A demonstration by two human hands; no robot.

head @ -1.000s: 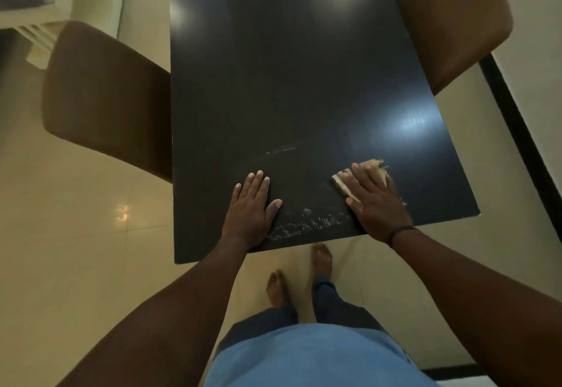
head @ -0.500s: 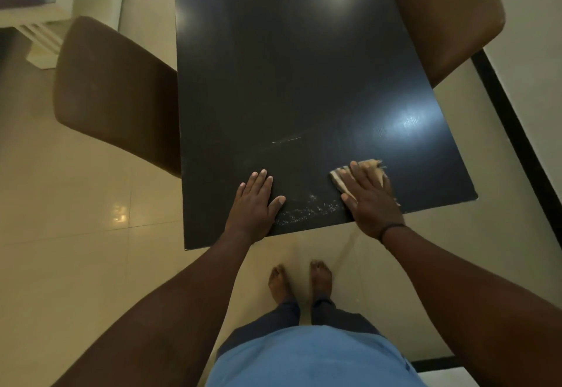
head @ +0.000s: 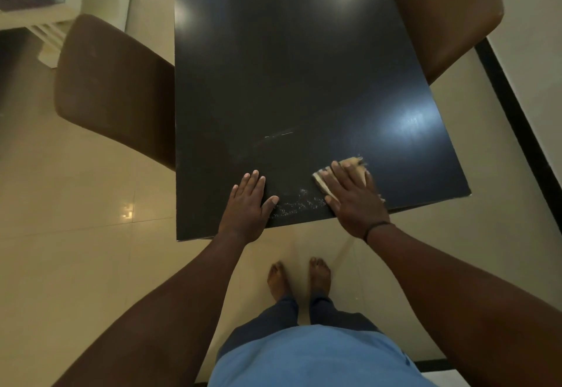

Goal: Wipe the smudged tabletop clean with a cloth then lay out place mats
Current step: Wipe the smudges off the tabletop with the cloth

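A long black tabletop [head: 289, 67] runs away from me. Whitish smudges [head: 299, 204] lie along its near edge, and a thin pale streak [head: 278, 135] marks it further in. My right hand [head: 352, 198] presses flat with straight fingers on a beige cloth [head: 354, 164] at the near right of the table, just right of the smudges. Most of the cloth is hidden under the palm. My left hand [head: 248, 207] rests flat on the near edge, left of the smudges, holding nothing. No place mats are in view.
A brown chair [head: 112, 88] stands at the table's left side and another brown chair [head: 447, 12] at the far right. A white cabinet [head: 45, 6] is at the top left. My bare feet [head: 299, 277] stand on a cream tile floor.
Both hands stay flat at the table's near edge while the view shifts a little. My right hand and the cloth have edged slightly towards the smudges, whose visible patch is shorter.
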